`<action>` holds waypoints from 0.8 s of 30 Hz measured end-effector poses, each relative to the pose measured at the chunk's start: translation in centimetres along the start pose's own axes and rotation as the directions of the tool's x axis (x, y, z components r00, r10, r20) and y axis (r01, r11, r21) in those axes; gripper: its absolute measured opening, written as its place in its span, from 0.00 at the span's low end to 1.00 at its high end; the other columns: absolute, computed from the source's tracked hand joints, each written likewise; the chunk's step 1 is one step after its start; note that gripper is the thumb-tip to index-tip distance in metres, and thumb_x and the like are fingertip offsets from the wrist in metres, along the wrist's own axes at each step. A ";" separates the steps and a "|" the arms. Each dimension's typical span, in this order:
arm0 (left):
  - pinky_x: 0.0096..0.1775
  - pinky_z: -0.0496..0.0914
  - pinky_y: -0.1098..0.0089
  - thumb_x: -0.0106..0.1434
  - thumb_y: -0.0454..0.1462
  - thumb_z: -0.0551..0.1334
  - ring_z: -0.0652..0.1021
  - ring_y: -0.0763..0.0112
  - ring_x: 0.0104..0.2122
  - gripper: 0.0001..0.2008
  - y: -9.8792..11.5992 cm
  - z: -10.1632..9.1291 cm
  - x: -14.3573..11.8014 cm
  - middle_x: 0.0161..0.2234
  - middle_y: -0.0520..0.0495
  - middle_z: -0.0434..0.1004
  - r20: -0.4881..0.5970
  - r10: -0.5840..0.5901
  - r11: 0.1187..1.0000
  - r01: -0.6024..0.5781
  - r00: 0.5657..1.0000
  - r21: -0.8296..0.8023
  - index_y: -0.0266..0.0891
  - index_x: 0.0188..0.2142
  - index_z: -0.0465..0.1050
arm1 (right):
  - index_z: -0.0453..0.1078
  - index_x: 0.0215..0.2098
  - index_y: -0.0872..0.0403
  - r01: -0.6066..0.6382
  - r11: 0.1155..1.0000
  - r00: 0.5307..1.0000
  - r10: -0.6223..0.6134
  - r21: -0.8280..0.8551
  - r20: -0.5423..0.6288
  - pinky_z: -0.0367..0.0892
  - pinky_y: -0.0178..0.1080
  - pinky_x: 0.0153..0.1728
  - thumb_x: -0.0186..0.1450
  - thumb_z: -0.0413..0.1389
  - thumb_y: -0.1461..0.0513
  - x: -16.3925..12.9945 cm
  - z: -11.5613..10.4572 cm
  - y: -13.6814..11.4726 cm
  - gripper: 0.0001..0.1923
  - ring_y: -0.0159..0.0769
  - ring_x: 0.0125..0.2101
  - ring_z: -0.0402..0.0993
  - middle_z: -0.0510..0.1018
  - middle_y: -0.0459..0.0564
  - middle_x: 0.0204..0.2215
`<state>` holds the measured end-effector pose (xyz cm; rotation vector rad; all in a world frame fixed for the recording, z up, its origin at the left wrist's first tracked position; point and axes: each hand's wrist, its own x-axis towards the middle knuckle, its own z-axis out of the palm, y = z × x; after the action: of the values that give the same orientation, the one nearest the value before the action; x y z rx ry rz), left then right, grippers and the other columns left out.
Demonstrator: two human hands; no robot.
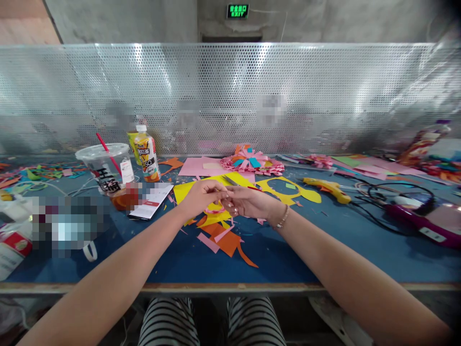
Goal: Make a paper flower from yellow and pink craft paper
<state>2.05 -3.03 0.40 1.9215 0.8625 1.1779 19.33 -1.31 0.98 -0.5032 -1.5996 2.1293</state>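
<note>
Orange scraps (225, 242) near the front edge of the tabletop (324, 259). Mid-tabletop, left hand (201, 194) and right hand (248, 202) meeting, fingers pinched shut on a small pink paper piece (215, 207). Scissors (230, 180) just behind. Probably shaping it; needs tiny, careful pinches next. Paper flower (252, 162) by the far edge.
</note>
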 end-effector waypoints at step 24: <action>0.24 0.63 0.76 0.49 0.41 0.63 0.68 0.81 0.20 0.11 -1.9 -0.5 0.7 0.22 0.53 0.69 -0.042 -0.134 0.983 0.127 0.990 -0.136 0.34 0.27 0.68 | 0.64 0.27 0.56 0.012 0.996 0.972 -0.034 -0.094 -0.233 0.57 0.27 0.20 0.55 0.57 0.60 0.8 -0.8 0.5 0.08 0.21 0.19 0.59 0.66 0.42 0.21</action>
<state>1.55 -1.34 -0.67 1.7090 0.8995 1.1793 19.02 -0.41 0.28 -0.7324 -1.5650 1.9055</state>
